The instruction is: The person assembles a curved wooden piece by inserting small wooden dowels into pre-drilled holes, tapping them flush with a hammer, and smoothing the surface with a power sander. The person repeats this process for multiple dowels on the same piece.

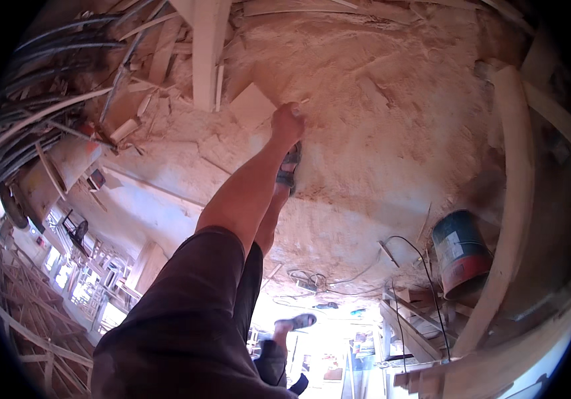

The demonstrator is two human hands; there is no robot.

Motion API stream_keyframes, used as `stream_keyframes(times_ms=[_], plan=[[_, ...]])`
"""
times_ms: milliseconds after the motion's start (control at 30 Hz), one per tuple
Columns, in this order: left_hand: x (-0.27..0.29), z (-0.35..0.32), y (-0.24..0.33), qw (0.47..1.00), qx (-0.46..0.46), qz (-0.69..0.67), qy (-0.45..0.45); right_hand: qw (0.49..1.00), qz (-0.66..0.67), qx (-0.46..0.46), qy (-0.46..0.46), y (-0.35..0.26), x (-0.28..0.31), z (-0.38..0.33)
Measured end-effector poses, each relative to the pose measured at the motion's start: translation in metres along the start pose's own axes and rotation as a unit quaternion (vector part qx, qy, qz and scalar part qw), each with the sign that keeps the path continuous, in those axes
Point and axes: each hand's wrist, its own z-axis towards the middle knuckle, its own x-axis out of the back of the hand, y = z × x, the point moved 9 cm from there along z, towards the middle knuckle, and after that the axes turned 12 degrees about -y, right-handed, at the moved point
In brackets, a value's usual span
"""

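Note:
My left arm, in a dark sleeve, reaches up the middle of the view. Its hand (288,124) is closed in a fist, with a small pale tip showing by the fingers. What it grips, if anything, I cannot make out. Past the fist, a flat square piece of board (253,106) lies on the dusty floor, seen close to the knuckles. Partly hidden behind the wrist is a sandalled foot (288,171) below a dark trouser leg. Farther down, another sandalled foot (297,322) has its leg bent. My right hand does not appear.
Left of the board stands a wooden post (207,60). Long dark rods or strips (52,63) pile up at the far left. A green and red bucket (459,249) is beside a long curved timber (517,199) at right. Cords (308,280) lie across the sawdust-covered floor (378,153).

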Motion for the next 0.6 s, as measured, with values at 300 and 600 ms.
stream_keyframes(times_ms=[300, 600], plan=[[-0.065, 0.103, -0.023, 0.951, -0.144, 0.264, -0.073, 0.997, -0.042, -0.068, 0.005, -0.002, -0.032, 0.014], [-0.009, 0.008, 0.055, 0.951, -0.074, -0.208, -0.217, 0.998, -0.002, -0.065, -0.007, 0.0, -0.001, 0.008]])
